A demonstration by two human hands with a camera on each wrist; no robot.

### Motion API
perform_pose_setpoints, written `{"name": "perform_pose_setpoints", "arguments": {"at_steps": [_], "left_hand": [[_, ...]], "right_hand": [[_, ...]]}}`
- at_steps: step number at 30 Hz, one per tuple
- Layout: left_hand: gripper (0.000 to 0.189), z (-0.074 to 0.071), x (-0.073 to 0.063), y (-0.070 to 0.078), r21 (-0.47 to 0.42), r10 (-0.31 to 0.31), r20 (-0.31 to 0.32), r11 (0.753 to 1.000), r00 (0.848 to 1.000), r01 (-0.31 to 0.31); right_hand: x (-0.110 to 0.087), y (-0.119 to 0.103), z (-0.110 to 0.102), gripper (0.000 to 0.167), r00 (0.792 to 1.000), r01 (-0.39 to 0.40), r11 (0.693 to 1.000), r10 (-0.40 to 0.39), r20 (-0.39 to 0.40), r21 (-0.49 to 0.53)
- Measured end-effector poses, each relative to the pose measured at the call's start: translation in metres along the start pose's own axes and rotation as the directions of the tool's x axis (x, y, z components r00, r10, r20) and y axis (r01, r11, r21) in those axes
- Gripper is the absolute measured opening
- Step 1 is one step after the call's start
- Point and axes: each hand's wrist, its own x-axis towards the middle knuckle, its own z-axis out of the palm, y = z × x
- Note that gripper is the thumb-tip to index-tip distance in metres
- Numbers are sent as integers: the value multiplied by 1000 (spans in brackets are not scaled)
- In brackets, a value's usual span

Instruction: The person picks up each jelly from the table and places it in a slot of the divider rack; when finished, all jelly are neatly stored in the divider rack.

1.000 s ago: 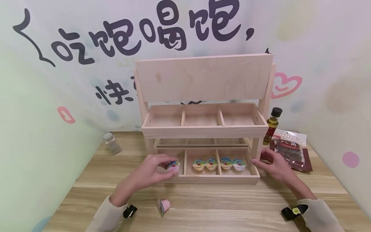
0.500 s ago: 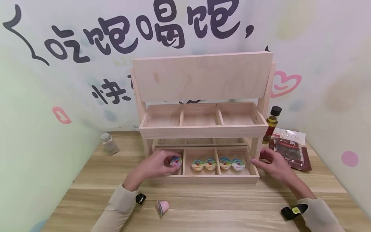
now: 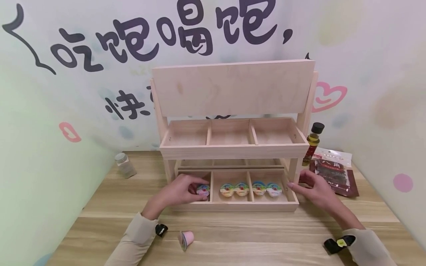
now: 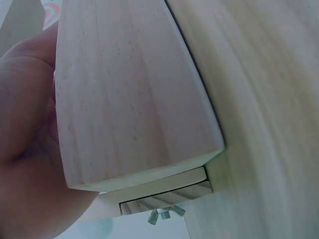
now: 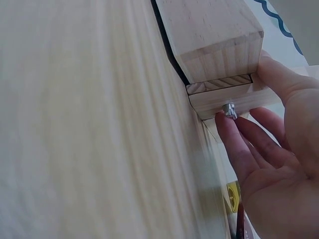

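My left hand point(image 3: 178, 191) reaches into the left compartment of the lower tray and holds a jelly cup point(image 3: 203, 190), lid facing up, between thumb and fingers. In the left wrist view the tray's front board point(image 4: 134, 99) hides the cup and most fingers. My right hand point(image 3: 314, 189) grips the right end of the wooden rack point(image 3: 233, 152); in the right wrist view its thumb lies on the rim and its fingers touch the side near a metal bolt point(image 5: 230, 110). Two jelly cups point(image 3: 227, 190) sit in the middle compartment, two more point(image 3: 274, 189) in the right one.
A pink jelly cup point(image 3: 187, 239) lies on its side on the table point(image 3: 253, 236) in front. A small jar point(image 3: 125, 165) stands at left. Behind my right hand are a bottle point(image 3: 312, 144) and a dark red packet point(image 3: 334, 175). The wall point(image 3: 83, 107) rises behind the rack.
My left hand has carried the jelly cup rightward from the tray's front edge into the left compartment, and the cup now sits lower. My right hand keeps its hold.
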Motion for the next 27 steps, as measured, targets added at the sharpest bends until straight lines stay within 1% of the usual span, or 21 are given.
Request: {"name": "perform_pose_setpoints", "arguments": {"at_steps": [3,7,13,18,24,27], "left_hand": [[42,0,0,1,-2,-15,-3,1000,1000,15],[42,1,-1,0,-15,-27,5,1000,1000,27],[44,2,-1,0,-12,-30,12,999,999,30],[47,2,0,1,-14,-39,0,999,999,39],[41,2,-1,0,-37,-40,-9,999,999,40],[41,1,-1,0,-33,-36,-5,999,999,36]], "right_hand": [[0,-2,0,52,1000,-4,1000,4,5,4],[0,-3,-1,60,1000,-10,1000,10,16,18],[0,-1,0,70,999,-45,999,45,30,4],[0,-1,0,71,997,-61,998,61,37,-5],[0,-4,0,68,997,-63,998,64,49,-5],[0,-4,1,68,996,-66,998,66,54,0]]}}
